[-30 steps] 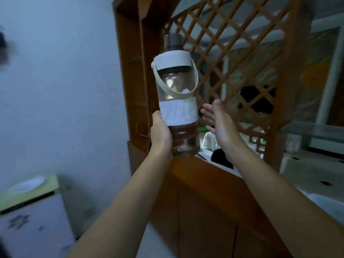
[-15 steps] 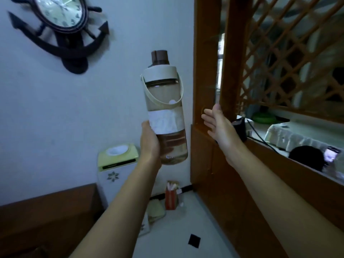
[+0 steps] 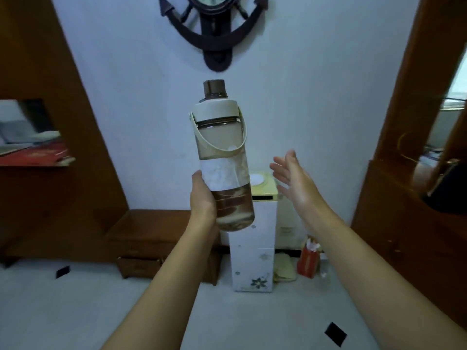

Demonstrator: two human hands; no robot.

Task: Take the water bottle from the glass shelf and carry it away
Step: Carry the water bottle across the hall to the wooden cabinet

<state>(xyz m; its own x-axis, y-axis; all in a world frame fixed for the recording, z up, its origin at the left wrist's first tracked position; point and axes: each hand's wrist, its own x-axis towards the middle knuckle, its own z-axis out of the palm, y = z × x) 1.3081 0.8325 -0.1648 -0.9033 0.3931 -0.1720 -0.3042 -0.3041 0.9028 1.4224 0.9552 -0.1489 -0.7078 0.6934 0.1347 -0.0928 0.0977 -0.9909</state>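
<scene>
The water bottle [image 3: 222, 157] is tall and see-through, with a brown cap, a cream collar with a loop strap, a white label band and some liquid at the bottom. It is held upright in the air in front of the white wall. My left hand [image 3: 202, 198] grips its lower part from the left side. My right hand [image 3: 295, 180] hovers to the right of the bottle, fingers spread, apart from it and holding nothing. The glass shelf is out of view.
An anchor-shaped wall clock [image 3: 214, 29] hangs above. A white and pale green box-shaped unit [image 3: 255, 253] stands on the floor behind the bottle, a red carton [image 3: 308, 261] beside it. A low wooden cabinet [image 3: 149, 238] is left, wooden partition [image 3: 404, 173] at right.
The view has swung left, away from the lattice partition toward the wall and clock. The bottle stays in my left hand; my right hand stays open beside it.
</scene>
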